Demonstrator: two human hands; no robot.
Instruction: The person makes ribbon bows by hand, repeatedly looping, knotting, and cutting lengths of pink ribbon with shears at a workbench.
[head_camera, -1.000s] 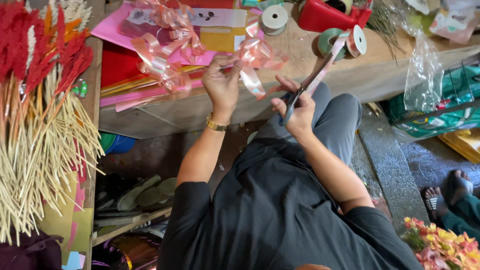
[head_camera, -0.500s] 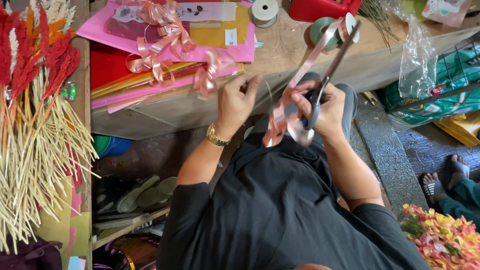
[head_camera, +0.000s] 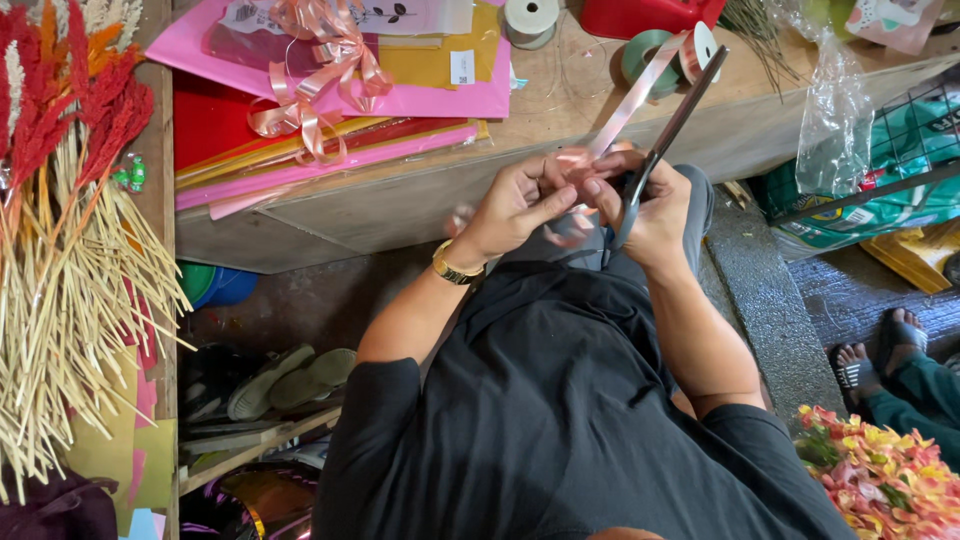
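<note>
1. Head view: both hands meet just below the table (head_camera: 560, 150) edge, over the person's lap. Left hand (head_camera: 515, 200) pinches a small bunch of pink ribbon (head_camera: 572, 165) between thumb + fingers. Right hand (head_camera: 655, 205) is clenched round the scissors (head_camera: 668, 135), blades pointing up and away toward the table.

2. Ribbon strand runs from the pinched bunch up to its spool (head_camera: 700, 48) on the table, so it's taut-ish and touching the scissor blades.

3. Risk, my read: blade edge sits right beside the left fingertips (head_camera: 590, 187); a slip could nick them, since both hands are crammed together.

4. Risk: pulling hard on the strand could drag the spool off the table edge; it's near the rim.

5. Risk: loose pinch = loops spring open and the bunch falls to the floor, where shoes + clutter would hide it.

6. Risk: the plastic bag (head_camera: 835, 120) hangs just beside the blade tips; could snag.

7. Counts: scissors x1. Ribbon spools x3 seen (pink-strand one, green one (head_camera: 645, 55), pale one (head_camera: 530, 20)). Finished pink bows on the paper sheets (head_camera: 440, 95) approx 2, overlapping, can't split for sure. Wristwatch (head_camera: 455, 270) x1, left wrist. Sandalled feet of another person x2, far right. Dried stem bundle (head_camera: 70, 250) x1, left side.
</note>
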